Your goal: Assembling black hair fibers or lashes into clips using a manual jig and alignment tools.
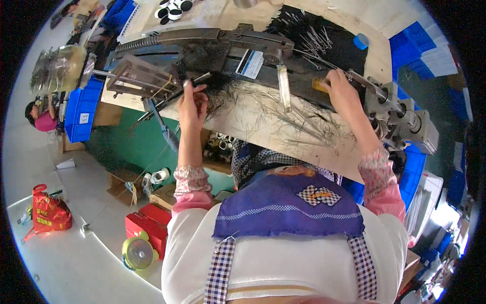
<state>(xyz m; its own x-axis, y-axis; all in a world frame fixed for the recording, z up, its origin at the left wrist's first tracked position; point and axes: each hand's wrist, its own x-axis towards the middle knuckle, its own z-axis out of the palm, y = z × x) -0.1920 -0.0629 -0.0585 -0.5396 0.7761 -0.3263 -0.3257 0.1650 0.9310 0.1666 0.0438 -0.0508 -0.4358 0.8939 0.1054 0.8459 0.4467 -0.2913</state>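
My left hand [191, 107] is raised at the left part of the bench machine [202, 55], index finger and thumb apart, with nothing visible between them. Just beyond its fingertips is a short metal rod [202, 78], beside a clump of dark bristles [223, 88]. At the right, my right hand [344, 95] has its fingers bent and pressed around a small amber-yellow piece [320, 84] over the dark metal bed. The fingers partly hide that piece. Close to the right hand, a metal shaft [372, 87] leads to a clamped motor unit [412, 121].
Thin wires [309, 129] and loose bristles litter the wooden bench [253, 109]. Looped metal rods [316, 43] lie on a black cloth near a blue cap [361, 41]. A flat bar [284, 88] juts toward me. Blue bins [81, 111] stand left. A clear-sided box frame [142, 76] sits left.
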